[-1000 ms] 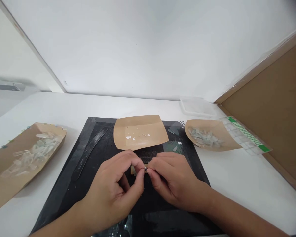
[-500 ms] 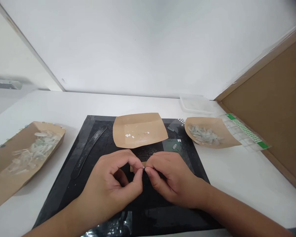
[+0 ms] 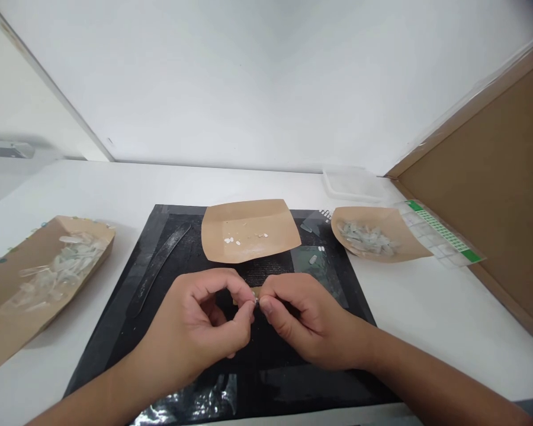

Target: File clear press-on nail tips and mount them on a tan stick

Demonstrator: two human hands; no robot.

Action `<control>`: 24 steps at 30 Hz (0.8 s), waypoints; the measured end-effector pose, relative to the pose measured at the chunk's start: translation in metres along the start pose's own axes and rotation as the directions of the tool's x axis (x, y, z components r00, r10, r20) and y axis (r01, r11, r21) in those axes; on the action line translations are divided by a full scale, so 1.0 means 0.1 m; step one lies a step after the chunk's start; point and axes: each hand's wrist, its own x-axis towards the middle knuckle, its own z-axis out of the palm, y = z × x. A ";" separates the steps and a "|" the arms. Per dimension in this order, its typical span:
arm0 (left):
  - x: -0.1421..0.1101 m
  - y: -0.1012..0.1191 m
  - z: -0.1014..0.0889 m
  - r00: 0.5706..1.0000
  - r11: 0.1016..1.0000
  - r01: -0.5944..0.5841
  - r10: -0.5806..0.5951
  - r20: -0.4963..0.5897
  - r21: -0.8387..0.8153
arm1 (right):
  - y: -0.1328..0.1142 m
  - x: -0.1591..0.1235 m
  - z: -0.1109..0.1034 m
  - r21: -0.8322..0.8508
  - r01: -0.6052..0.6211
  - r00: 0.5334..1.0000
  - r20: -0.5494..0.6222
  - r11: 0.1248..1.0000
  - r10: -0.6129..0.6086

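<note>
Thumb and forefinger of my left hand (image 3: 213, 316) are pinched together over the black mat (image 3: 160, 349). My right hand (image 3: 306, 319) pinches from the other side, its fingertips almost touching the left ones. Between them shows a tiny shiny piece (image 3: 256, 300), mostly covered by the fingers, so its kind is unclear. Just behind the fingertips, a small brown piece (image 3: 256, 291) is partly hidden. Beyond my hands lies a shallow brown paper tray (image 3: 213, 219) with several small white bits (image 3: 231, 241) in it.
At left stands a brown paper tray (image 3: 9, 296) of clear plastic slivers (image 3: 66, 266). A smaller tray (image 3: 408, 236) at right holds similar pieces (image 3: 368, 236), beside a clear sheet with a green border (image 3: 444, 234). A dark curved strip (image 3: 160, 266) lies on the mat; cardboard (image 3: 484, 160) borders the right.
Both pinching hands have stayed close together, with a slight shift of the left fingers. The whole view has moved a little; the trays lie as before.
</note>
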 end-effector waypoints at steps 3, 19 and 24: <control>0.01 0.01 0.00 1.000 0.999 0.015 -0.015 0.004 -0.040 | 0.00 -0.01 0.00 0.060 -0.022 1.000 0.001 0.998 0.022; 0.01 -0.02 -0.04 0.999 0.998 0.048 -0.047 0.016 -0.042 | 0.02 0.00 0.00 -0.012 0.044 0.999 -0.008 0.999 -0.044; -0.02 -0.03 -0.03 0.999 0.999 0.041 -0.041 -0.010 0.027 | 0.04 -0.02 0.01 -0.131 0.085 0.996 -0.023 0.988 -0.089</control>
